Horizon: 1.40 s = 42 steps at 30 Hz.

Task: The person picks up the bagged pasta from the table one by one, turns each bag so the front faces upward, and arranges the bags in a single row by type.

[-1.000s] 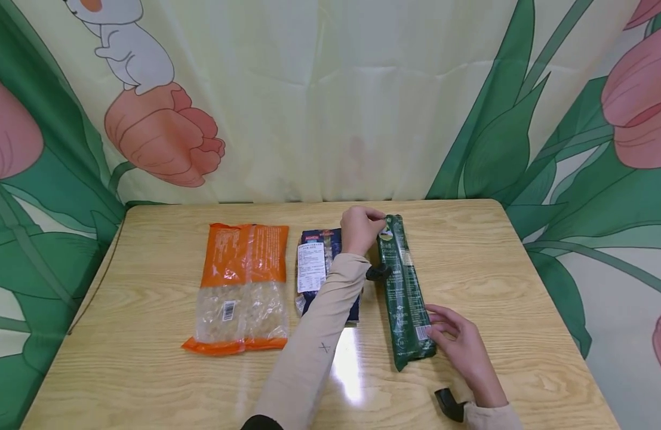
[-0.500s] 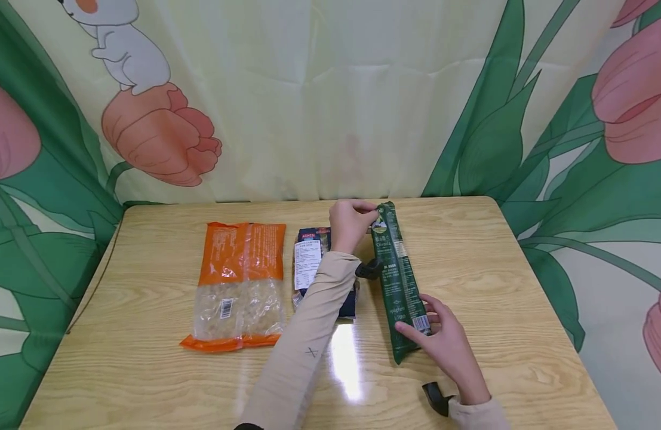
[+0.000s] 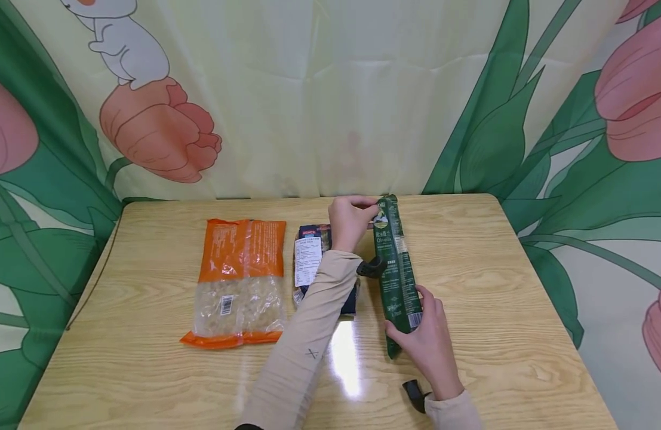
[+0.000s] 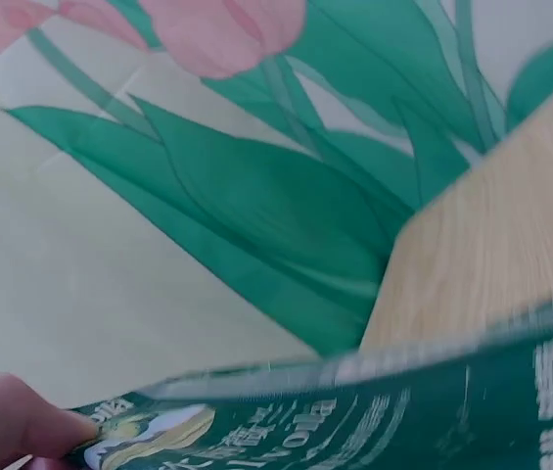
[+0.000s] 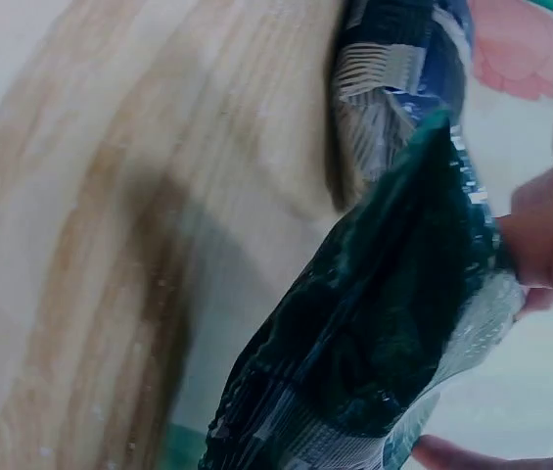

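A long dark green spaghetti packet [image 3: 392, 269] with pale print extends between the two hands at the right of the middle. My left hand [image 3: 351, 221] pinches its far end, and the left wrist view shows a thumb and finger [image 4: 22, 416] on the printed corner. Around the near end my right hand [image 3: 429, 340] has a grip, thumb on the left edge and fingers on the right. In the right wrist view, the packet's dark end [image 5: 384, 294] tilts over the wooden surface, with a shadow beneath it.
A navy bag [image 3: 309, 263] with a white label lies left of the packet, partly hidden by the left forearm. Farther left is a large orange and clear bag [image 3: 241, 286]. The wooden table [image 3: 502, 286] meets a flower-printed curtain [image 3: 362, 119] at its far edge.
The spaghetti packet has shifted left and toward the curtain. My right hand has gone from touching its right edge to gripping around its near end; my left hand keeps its pinch.
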Each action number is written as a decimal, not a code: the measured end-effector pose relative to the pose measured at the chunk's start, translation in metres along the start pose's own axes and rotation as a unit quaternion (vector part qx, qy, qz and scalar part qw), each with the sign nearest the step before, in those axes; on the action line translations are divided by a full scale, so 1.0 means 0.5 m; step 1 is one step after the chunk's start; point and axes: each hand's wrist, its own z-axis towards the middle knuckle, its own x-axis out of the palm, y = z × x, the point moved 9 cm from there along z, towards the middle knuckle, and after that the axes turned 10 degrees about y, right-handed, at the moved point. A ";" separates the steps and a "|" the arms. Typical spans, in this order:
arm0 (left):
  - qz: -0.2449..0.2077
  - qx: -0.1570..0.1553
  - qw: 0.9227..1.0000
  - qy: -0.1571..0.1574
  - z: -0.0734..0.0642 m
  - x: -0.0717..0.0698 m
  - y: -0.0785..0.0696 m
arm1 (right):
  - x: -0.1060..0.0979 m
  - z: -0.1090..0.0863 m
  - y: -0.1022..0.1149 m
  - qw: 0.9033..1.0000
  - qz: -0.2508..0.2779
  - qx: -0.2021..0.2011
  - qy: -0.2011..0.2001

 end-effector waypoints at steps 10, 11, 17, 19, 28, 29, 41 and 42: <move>-0.127 -0.032 0.991 -0.003 -0.001 -0.001 0.026 | -0.019 0.003 -0.015 0.992 0.116 -0.021 0.054; -0.133 -0.034 0.991 -0.001 -0.001 0.000 0.027 | -0.021 0.003 -0.017 0.990 0.127 -0.022 0.057; -0.148 -0.040 0.988 0.012 0.001 0.004 0.030 | -0.026 0.001 -0.020 0.978 0.190 -0.043 0.068; -0.149 -0.044 0.988 0.016 0.002 0.006 0.033 | -0.024 0.000 -0.019 0.972 0.219 -0.047 0.073; -0.183 -0.066 0.980 0.038 0.003 0.008 0.050 | -0.022 -0.003 -0.014 0.963 0.254 -0.056 0.077; -0.182 -0.068 0.980 0.043 0.003 0.009 0.050 | -0.022 -0.004 -0.014 0.961 0.259 -0.057 0.077; -0.157 -0.061 0.979 0.115 0.011 0.025 0.042 | -0.008 -0.017 -0.014 0.892 0.422 -0.086 0.136; -0.158 -0.059 0.978 0.122 0.011 0.026 0.040 | -0.008 -0.018 -0.016 0.883 0.441 -0.083 0.140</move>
